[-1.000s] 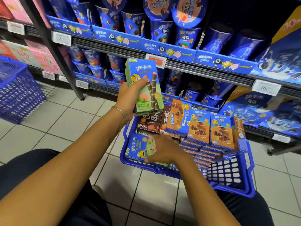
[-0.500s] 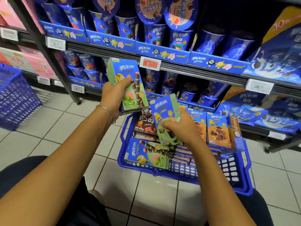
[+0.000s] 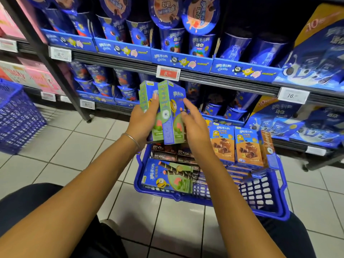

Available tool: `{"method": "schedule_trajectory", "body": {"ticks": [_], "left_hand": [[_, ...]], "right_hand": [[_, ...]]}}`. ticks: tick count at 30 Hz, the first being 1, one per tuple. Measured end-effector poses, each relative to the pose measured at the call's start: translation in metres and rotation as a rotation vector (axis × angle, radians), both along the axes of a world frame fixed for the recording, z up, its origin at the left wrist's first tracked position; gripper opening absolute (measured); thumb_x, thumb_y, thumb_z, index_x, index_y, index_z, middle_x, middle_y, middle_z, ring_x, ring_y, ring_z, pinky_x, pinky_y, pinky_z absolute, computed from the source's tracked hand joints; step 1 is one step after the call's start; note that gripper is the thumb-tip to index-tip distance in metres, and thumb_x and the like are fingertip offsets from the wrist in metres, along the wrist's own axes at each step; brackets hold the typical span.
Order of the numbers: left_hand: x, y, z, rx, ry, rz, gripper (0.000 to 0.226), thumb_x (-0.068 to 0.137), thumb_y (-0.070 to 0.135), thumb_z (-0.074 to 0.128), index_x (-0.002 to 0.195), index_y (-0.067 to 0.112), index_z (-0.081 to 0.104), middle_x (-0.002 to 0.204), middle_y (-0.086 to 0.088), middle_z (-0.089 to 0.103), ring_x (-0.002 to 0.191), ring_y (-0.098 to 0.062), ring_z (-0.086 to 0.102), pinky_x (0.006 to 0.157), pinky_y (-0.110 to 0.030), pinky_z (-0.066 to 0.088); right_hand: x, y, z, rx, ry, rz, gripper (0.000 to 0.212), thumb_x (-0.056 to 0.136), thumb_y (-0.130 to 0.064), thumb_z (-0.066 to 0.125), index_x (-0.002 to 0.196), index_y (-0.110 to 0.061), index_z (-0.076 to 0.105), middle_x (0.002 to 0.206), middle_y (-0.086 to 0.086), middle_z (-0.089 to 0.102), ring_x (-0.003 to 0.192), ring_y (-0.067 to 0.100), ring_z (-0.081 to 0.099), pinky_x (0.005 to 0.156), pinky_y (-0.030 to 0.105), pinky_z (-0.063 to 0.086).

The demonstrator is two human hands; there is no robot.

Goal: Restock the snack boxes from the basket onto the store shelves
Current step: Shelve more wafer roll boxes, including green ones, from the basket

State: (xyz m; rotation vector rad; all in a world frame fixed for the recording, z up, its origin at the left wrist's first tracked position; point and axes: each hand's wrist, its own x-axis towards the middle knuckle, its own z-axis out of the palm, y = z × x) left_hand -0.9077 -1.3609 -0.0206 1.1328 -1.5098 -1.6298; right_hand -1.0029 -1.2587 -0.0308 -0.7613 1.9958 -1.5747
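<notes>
Two green wafer-roll boxes (image 3: 170,116) sit gripped in my left hand (image 3: 143,125) above the blue basket (image 3: 256,192), my right hand (image 3: 197,131) straight-fingered against the right one; neither is shelved yet, and I judge most restocking lies ahead.

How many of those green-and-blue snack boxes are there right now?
3. Two are held side by side: the left box in the left hand, the right box touched by the right hand. The third box lies flat in the basket. Others may be hidden.
</notes>
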Motion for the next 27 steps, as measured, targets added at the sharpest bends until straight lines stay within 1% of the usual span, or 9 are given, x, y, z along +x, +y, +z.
{"method": "schedule_trajectory", "body": {"ticks": [3,5,7,11,15,19,22,24,27], "left_hand": [[-0.001,0.001,0.003,0.105,0.012,-0.069,0.057,0.103,0.063,0.048,0.117,0.017,0.077,0.105,-0.004,0.082,0.095,-0.021,0.08,0.086,-0.041,0.065],[0.0,0.003,0.005,0.139,-0.011,-0.097,0.068,0.1,0.071,0.042,0.123,0.016,0.074,0.111,-0.007,0.081,0.101,-0.026,0.079,0.094,-0.048,0.063],[0.001,0.002,0.008,0.147,-0.022,-0.118,0.077,0.099,0.076,0.036,0.127,0.014,0.073,0.117,-0.01,0.079,0.107,-0.029,0.077,0.1,-0.053,0.059],[-0.003,0.005,0.013,0.059,-0.008,-0.157,0.074,0.101,0.071,0.032,0.12,0.009,0.067,0.119,-0.013,0.075,0.107,-0.025,0.074,0.101,-0.054,0.058],[0.0,0.011,0.008,0.034,0.009,-0.149,0.067,0.093,0.06,0.067,0.136,0.02,0.035,0.126,0.001,0.068,0.088,0.006,0.075,0.073,-0.016,0.06],[0.005,0.01,0.014,0.09,0.11,-0.25,0.079,0.086,0.02,0.085,0.146,0.015,0.033,0.131,-0.007,0.071,0.105,-0.018,0.077,0.083,-0.031,0.064],[0.009,0.006,0.023,0.054,0.113,-0.222,0.081,0.083,0.019,0.089,0.145,0.014,0.038,0.127,-0.006,0.073,0.101,-0.018,0.078,0.081,-0.032,0.064],[0.013,0.003,0.028,0.104,0.14,-0.186,0.078,0.081,0.021,0.088,0.143,0.013,0.041,0.126,-0.008,0.073,0.095,-0.019,0.079,0.076,-0.031,0.064],[0.017,-0.006,0.028,0.14,0.148,-0.136,0.068,0.092,0.018,0.079,0.147,0.01,0.039,0.131,-0.012,0.071,0.093,-0.02,0.078,0.075,-0.033,0.063]], "right_hand": [[-0.002,0.007,0.0,-0.069,-0.07,-0.007,0.052,0.095,-0.023,0.065,0.143,-0.031,0.048,0.131,0.009,0.06,0.118,0.027,0.06,0.101,0.043,0.05],[-0.005,0.01,0.0,-0.086,-0.166,0.027,0.031,0.094,-0.032,0.069,0.123,-0.031,0.059,0.114,0.0,0.063,0.085,0.003,0.065,0.07,0.023,0.054],[-0.008,0.012,0.0,-0.101,-0.244,0.059,0.008,0.094,-0.038,0.067,0.099,-0.032,0.064,0.096,-0.005,0.06,0.064,-0.001,0.056,0.059,0.019,0.047],[-0.006,0.012,-0.002,-0.128,-0.251,0.113,0.005,0.096,-0.036,0.065,0.097,-0.032,0.063,0.076,-0.021,0.064,0.064,-0.003,0.058,0.059,0.017,0.047],[-0.001,0.009,0.004,-0.103,-0.185,0.16,0.015,0.097,-0.039,0.063,0.108,-0.029,0.062,0.074,-0.028,0.066,0.061,-0.012,0.059,0.055,0.008,0.043],[0.005,0.009,0.001,-0.1,-0.102,0.148,0.027,0.1,-0.047,0.055,0.118,-0.028,0.061,0.101,-0.018,0.068,0.089,0.001,0.065,0.074,0.022,0.049],[0.015,0.014,-0.012,-0.243,-0.33,0.115,0.042,0.104,-0.053,0.037,0.126,-0.026,0.061,0.12,-0.011,0.068,0.113,0.014,0.063,0.096,0.04,0.051],[0.019,0.018,-0.029,-0.215,-0.435,0.057,0.035,0.107,-0.047,0.033,0.117,-0.033,0.064,0.111,-0.017,0.072,0.111,0.017,0.066,0.096,0.043,0.053],[0.025,0.031,-0.06,0.154,-0.058,0.112,0.014,0.1,-0.028,0.053,0.11,-0.029,0.064,0.098,-0.017,0.064,0.097,0.009,0.063,0.085,0.027,0.055]]}}
